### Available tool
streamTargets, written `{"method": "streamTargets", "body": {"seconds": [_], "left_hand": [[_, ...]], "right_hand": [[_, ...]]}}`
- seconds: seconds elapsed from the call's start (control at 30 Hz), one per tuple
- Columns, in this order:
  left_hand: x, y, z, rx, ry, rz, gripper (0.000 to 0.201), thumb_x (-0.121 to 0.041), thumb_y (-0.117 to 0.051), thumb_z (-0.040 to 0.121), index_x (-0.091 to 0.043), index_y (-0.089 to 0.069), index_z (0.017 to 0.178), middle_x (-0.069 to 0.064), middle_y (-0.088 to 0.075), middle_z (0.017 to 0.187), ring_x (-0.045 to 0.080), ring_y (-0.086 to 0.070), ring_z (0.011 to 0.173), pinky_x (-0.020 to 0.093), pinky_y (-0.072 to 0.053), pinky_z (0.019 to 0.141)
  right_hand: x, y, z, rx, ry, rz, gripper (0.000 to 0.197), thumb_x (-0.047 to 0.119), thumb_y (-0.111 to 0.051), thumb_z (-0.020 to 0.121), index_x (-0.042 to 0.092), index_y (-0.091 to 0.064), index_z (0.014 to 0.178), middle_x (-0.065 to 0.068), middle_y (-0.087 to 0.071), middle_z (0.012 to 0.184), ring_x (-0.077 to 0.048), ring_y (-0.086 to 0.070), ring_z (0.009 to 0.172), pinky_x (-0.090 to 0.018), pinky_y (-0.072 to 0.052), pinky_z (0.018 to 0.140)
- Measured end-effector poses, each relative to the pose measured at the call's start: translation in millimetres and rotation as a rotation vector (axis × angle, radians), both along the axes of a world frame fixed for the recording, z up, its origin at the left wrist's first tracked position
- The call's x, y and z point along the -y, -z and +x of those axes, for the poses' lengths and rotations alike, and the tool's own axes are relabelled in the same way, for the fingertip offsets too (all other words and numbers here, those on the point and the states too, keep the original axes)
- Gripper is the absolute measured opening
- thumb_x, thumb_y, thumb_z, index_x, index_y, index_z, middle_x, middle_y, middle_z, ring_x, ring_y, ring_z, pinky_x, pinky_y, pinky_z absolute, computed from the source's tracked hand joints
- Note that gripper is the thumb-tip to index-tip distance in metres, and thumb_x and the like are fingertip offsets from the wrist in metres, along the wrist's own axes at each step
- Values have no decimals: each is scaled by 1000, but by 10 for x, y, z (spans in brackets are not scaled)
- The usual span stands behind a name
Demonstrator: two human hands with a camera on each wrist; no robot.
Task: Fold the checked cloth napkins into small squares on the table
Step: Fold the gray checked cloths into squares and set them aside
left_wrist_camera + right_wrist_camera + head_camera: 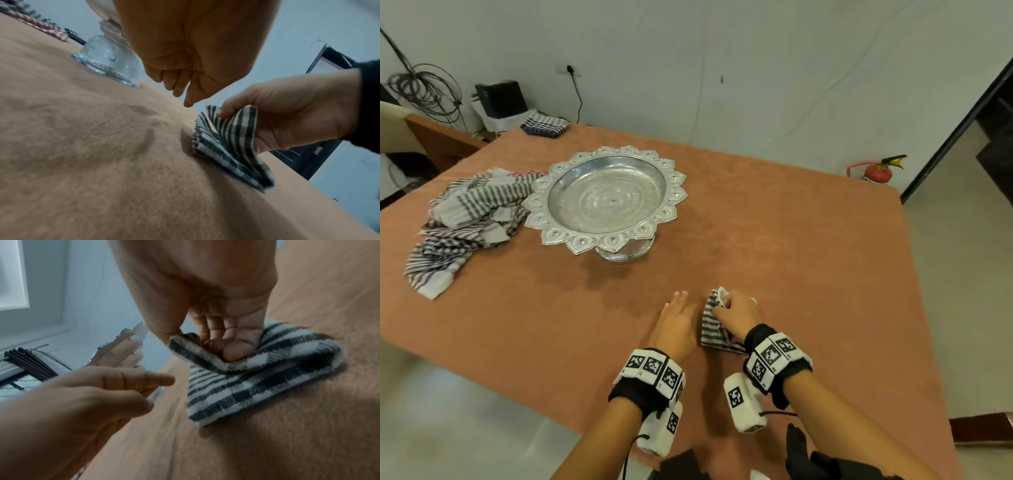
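A small black-and-white checked napkin [711, 325] lies partly folded on the brown table near the front edge. My right hand [736, 315] pinches its far edge between thumb and fingers and lifts that flap off the layers below; the napkin [236, 386] shows this in the right wrist view, and the napkin [228, 142] again in the left wrist view. My left hand [676, 318] hovers just left of the cloth, fingers extended and holding nothing, apart from the napkin.
A silver pedestal tray [606, 198] with a scalloped rim stands mid-table. A heap of unfolded checked napkins [465, 219] lies to its left. A folded napkin [544, 126] sits at the far corner. A fire extinguisher [876, 171] stands on the floor.
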State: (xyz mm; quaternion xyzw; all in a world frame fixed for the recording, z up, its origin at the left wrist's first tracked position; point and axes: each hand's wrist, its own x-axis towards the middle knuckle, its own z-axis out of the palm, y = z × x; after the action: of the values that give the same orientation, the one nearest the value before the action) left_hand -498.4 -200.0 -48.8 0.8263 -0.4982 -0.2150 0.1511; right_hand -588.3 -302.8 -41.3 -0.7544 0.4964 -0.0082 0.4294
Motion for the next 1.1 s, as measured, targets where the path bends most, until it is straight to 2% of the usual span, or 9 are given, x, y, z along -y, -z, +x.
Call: {"method": "streamTargets", "body": {"seconds": [0.17,0.3,0.43,0.5,0.57,0.7,0.83,0.93,1.1], "left_hand": [[-89,43,-36,-42,-58,-39,52,1,-32,91,-13,-36,140,7,-14,157,18,-5,147,30,-3,119],[-60,37,-73,-17,-54,-57,51,-2,-33,93,-13,-32,143,5,-16,157,18,-7,147,28,-3,118],[66,33,-164,108,92,2,54,-10,-31,98,-10,-14,149,4,-8,158,17,-3,147,32,-3,119],[145,82,-200,174,176,55,56,-12,-30,98,-11,-7,150,3,-4,159,17,0,147,35,-3,120],[177,154,-202,224,233,141,59,-13,-31,97,-11,-5,150,3,-1,159,17,1,147,35,-2,119],[154,201,-199,240,274,212,60,-7,-37,94,-9,-11,149,5,-3,159,19,-4,147,34,-5,120],[173,144,-239,125,196,206,50,0,-42,90,-9,-35,139,5,-11,157,28,-32,137,37,-24,116],[167,112,-239,87,107,202,42,0,-41,90,-10,-49,130,7,-26,152,32,-52,117,39,-44,99],[-47,98,-300,-48,-15,26,39,-2,-40,91,-8,-58,125,8,-51,138,29,-53,119,33,-40,102]], "right_hand": [[-62,113,27,46,-35,24,14,22,-50,88,19,-49,75,0,-55,65,-27,-62,73,-46,-54,79],[5,190,-64,167,-44,112,26,-2,-46,87,12,-65,98,-7,-64,84,-21,-60,75,-28,-50,73],[32,162,-233,76,-101,-409,34,-2,-44,86,12,-65,109,-5,-65,112,-22,-53,108,-35,-39,100],[28,150,-295,-141,-236,-541,42,8,-41,91,15,-47,132,-4,-48,139,-23,-36,131,-37,-29,108],[-16,194,-330,-330,-411,-446,55,17,-34,96,15,-16,149,-3,-10,159,-23,-3,146,-47,-10,117],[-8,295,-397,-497,-534,-325,60,33,-22,101,16,10,149,0,21,156,-21,19,144,-55,6,115],[39,255,-388,-521,-308,-262,70,36,-33,98,12,9,149,-9,13,158,-25,12,146,-55,1,116],[-32,198,-447,-363,-147,-342,74,31,-47,93,10,-3,149,-12,-17,155,-29,-15,143,-48,-23,113],[-91,203,-440,1,63,-145,48,9,-60,83,7,-42,127,-13,-55,124,-26,-56,108,-31,-47,83]]}}
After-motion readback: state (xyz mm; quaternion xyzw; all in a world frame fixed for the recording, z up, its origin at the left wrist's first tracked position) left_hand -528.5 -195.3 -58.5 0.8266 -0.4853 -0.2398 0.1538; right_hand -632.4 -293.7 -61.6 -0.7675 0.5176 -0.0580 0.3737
